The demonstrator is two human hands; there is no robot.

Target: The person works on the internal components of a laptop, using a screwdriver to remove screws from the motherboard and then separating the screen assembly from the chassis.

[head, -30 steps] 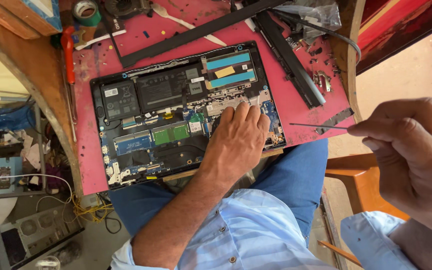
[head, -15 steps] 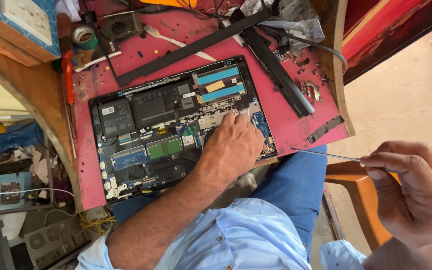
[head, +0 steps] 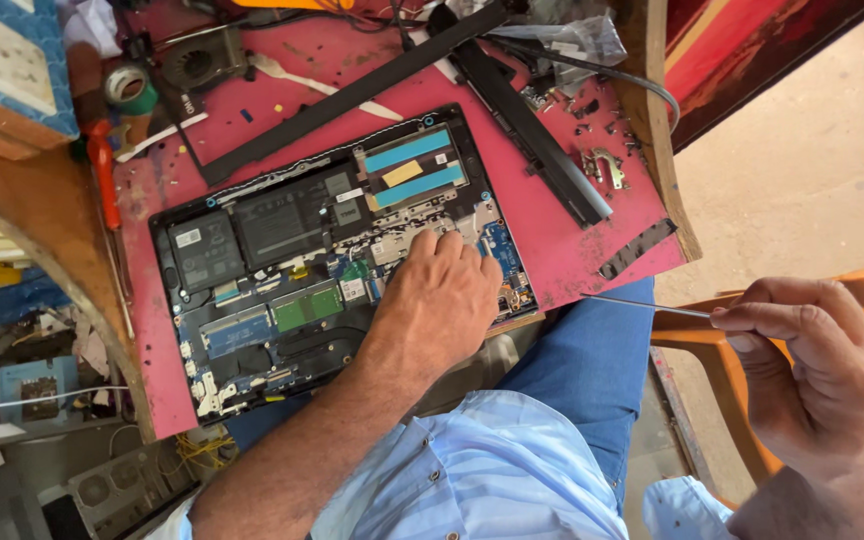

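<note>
Red mat (head: 592,250) on a wooden bench holds an opened laptop (head: 332,260); left-hand fingers (head: 442,290) press it flat, right-hand fingers (head: 802,360) pinch a thin rod (head: 642,304).

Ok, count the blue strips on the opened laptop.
2. Upper blue strip and lower blue strip lie side by side near the laptop top edge, a yellow patch between. The hand may hide others.
</note>
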